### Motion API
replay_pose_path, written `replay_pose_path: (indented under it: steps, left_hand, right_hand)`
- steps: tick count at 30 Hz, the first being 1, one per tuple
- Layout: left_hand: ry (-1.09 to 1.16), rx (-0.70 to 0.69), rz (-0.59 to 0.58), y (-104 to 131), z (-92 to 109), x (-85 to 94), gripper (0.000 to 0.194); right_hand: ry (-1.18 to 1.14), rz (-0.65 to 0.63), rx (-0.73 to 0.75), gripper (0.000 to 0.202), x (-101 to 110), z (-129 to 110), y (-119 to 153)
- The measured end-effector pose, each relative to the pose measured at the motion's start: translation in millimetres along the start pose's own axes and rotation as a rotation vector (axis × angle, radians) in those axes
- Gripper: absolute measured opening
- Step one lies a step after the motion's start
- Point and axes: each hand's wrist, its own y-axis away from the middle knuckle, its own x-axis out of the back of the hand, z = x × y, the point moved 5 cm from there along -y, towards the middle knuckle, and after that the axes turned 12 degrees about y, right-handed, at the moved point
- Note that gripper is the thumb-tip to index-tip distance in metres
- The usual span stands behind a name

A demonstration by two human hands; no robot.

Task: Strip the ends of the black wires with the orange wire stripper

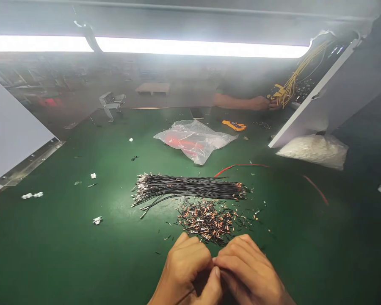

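Observation:
My left hand [190, 264] and my right hand [250, 267] meet at the front edge of view, fingers curled and fingertips pinched together. A thin black wire [184, 297] shows under my left hand; its end between the fingertips is hidden. What my right fingers pinch cannot be made out. Just beyond my knuckles lies a heap of short black wire offcuts [208, 220] with copper-coloured ends. Behind it a bundle of black wires [190, 186] lies crosswise, with metal terminals at the left and bare copper at the right.
A clear plastic bag [195, 140] with red contents lies behind the bundle, near an orange-yellow hand tool [234, 125]. A red wire [241, 165] curves to the right. White bits [97, 220] dot the green table [66, 254]. A filled bag [314, 150] sits right; another person's arm [238, 101] shows opposite.

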Motion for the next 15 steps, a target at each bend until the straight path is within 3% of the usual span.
replay_pose_path:
  steps: [5,8,15]
  left_hand:
    - [-0.098,-0.065,-0.096,-8.6,7.1,6.4,0.023]
    - [-0.202,-0.150,-0.127,-8.4,10.8,6.1,0.022]
    - [-0.264,-0.188,-0.105,-3.0,8.8,5.5,0.024]
  right_hand:
    - [-0.063,-0.099,-0.045,0.015,-0.9,4.9,2.3]
    - [-0.045,-0.047,-0.054,0.019,6.7,5.3,-2.9]
    - [-0.004,0.034,-0.107,0.021,16.4,3.3,-15.4]
